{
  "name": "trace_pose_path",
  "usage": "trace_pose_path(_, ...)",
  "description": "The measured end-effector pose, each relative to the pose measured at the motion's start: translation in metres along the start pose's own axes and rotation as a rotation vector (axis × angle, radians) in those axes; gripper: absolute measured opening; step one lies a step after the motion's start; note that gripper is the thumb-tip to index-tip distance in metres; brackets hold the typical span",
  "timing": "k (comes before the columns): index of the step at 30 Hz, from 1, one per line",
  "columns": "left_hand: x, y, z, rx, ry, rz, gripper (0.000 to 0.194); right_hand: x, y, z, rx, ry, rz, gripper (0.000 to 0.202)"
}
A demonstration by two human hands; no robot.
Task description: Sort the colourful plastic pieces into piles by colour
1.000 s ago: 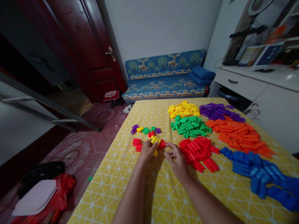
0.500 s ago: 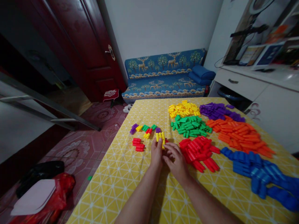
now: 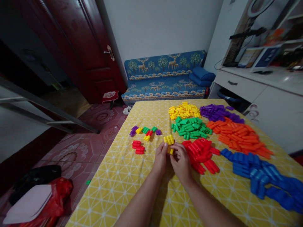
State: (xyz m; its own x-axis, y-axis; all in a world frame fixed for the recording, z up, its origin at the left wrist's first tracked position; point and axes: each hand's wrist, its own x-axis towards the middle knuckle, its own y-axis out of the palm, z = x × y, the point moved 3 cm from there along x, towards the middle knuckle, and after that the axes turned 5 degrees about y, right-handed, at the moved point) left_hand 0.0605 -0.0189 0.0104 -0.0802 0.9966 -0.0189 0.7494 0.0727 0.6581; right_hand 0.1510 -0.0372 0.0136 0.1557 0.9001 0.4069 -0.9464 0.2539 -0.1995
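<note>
Yellow plastic building blocks (image 3: pixel 169 139), ribbed and tube-like, are held just above the table between both hands. My left hand (image 3: pixel 161 156) closes on them from the left, thumb on the near side. From the right, the fingers of my right hand (image 3: pixel 181 160) pinch a lower yellow part, and the hands partly cover where the pieces meet. Beyond my left hand lies a small purple block (image 3: pixel 158 132). A joined zigzag of purple, yellow, green and red blocks (image 3: pixel 148 133) rests further left. Nearer to me are red blocks (image 3: pixel 138 147), lying together.
Loose blocks lie sorted by colour on the yellow tablecloth (image 3: pixel 113 192): yellow (image 3: pixel 184 110), green (image 3: pixel 191 127), purple (image 3: pixel 219 112), orange (image 3: pixel 239 135), red (image 3: pixel 201 153) and blue (image 3: pixel 262 178). A blue patterned sofa (image 3: pixel 163 85) stands behind the table, a white cabinet (image 3: pixel 272 110) to the right.
The yellow blocks have shifted right, away from the purple block, which now shows fully. My right fingers have closed in on the yellow pieces. The view has turned slightly.
</note>
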Motion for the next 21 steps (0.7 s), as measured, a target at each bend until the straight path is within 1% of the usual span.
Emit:
trace_pose_path(3,0.001,0.001,-0.004,-0.058,0.005,-0.016,0.036,-0.003,-0.002,0.007,0.03,-0.061,0.003,0.006)
trace_pose_path(5,0.001,0.0,-0.004,-0.044,-0.004,-0.032,0.037,-0.004,-0.004,0.008,0.074,-0.039,0.015,0.008)
trace_pose_path(9,0.002,-0.003,-0.004,0.027,-0.014,-0.036,0.034,-0.005,-0.006,0.004,0.208,0.125,-0.022,0.02)
trace_pose_path(12,0.001,-0.005,-0.01,0.182,0.07,-0.013,0.033,-0.002,-0.004,-0.002,0.247,0.206,-0.05,0.042)
trace_pose_path(14,0.001,-0.007,-0.014,0.274,0.136,0.006,0.033,-0.001,-0.002,-0.005,0.241,0.229,-0.028,0.05)
trace_pose_path(16,0.001,-0.01,-0.014,0.31,0.161,0.013,0.032,-0.001,0.0,-0.006,0.219,0.247,0.01,0.045)
trace_pose_path(18,0.003,-0.015,-0.011,0.301,0.142,0.003,0.034,-0.003,-0.002,-0.002,0.192,0.283,0.042,0.037)
trace_pose_path(21,0.008,-0.023,-0.005,0.296,0.113,-0.033,0.039,0.001,-0.01,0.009,0.176,0.324,0.056,0.033)
